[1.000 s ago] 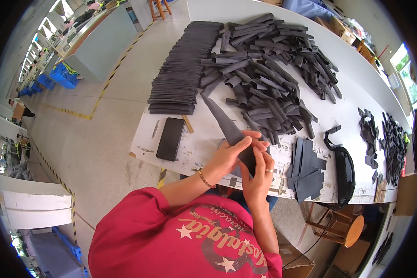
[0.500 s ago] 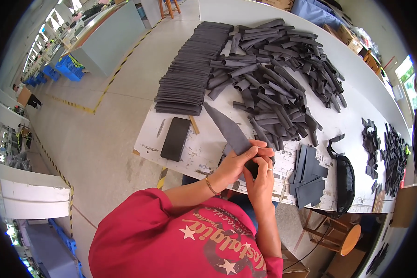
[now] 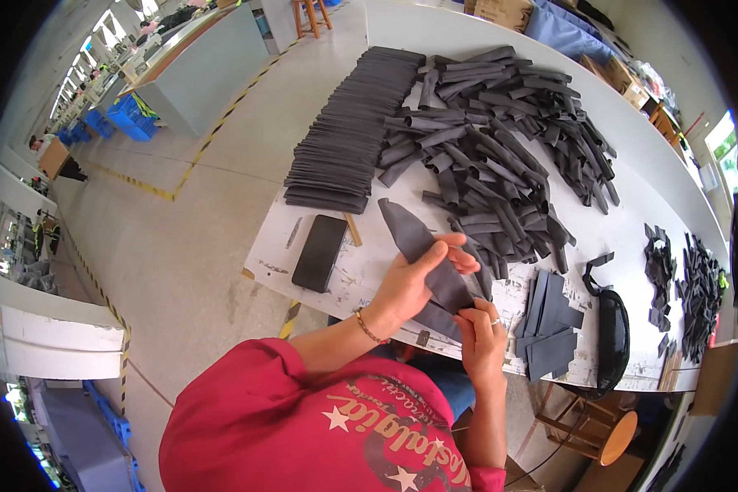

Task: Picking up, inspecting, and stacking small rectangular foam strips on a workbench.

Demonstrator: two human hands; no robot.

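A dark grey fabric piece (image 3: 407, 230) stretches between my hands above the near edge of the table. My left hand (image 3: 410, 281) holds it around the middle, thumb across the top and fingers partly behind it. At its lower right end, the fingers of my right hand (image 3: 482, 340) pinch the cloth near the edge. Another part of the dark cloth hangs below and behind; whether it is the same piece I cannot tell. Flat dark pieces (image 3: 551, 324) lie stacked to the right of my right hand.
Beyond my hands lie a loose heap of dark fabric tubes (image 3: 500, 164) and a neat row of stacked ones (image 3: 348, 131). A black phone (image 3: 319, 254) rests at the left of the white table (image 3: 271, 238). A black mesh object (image 3: 612, 340) and a stool (image 3: 617, 437) are at right.
My hands have moved apart, the right one down and to the right, opening out the fabric between them. The piece has turned, and its far tip is nearer. My view has shifted slightly.
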